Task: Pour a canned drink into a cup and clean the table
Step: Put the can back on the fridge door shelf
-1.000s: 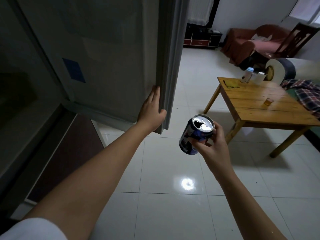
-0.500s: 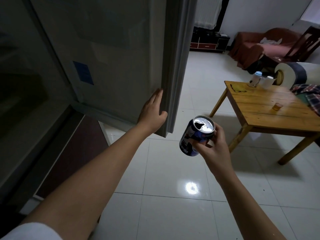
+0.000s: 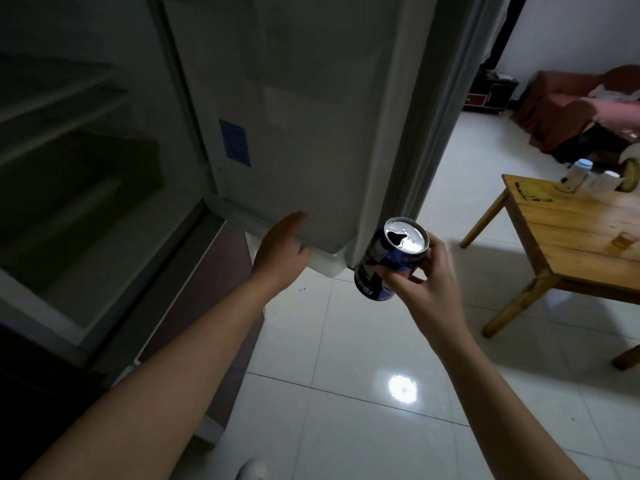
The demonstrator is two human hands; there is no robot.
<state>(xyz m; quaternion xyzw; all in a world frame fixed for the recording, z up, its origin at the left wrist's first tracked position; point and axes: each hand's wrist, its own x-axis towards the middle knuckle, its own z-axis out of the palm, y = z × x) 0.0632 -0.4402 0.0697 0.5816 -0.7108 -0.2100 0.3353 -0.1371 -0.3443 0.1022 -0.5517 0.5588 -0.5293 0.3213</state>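
One opened can (image 3: 389, 259) is sitting tilted in the right hand (image 3: 424, 282), fingers and thumb wrapping its lower body, probably low on the can so the open mouth stays clear. Left of those fingers, the left hand (image 3: 282, 251) is reaching with straight, relaxed fingers toward the bottom edge of the fridge door (image 3: 311, 116), likely to swing it; contact is unclear. Well beyond the right fingertips, a small cup (image 3: 625, 240) is waiting on the wooden table (image 3: 571, 251).

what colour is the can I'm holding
Dark blue with white lettering and a silver top, seen in the head view: the can in your right hand.
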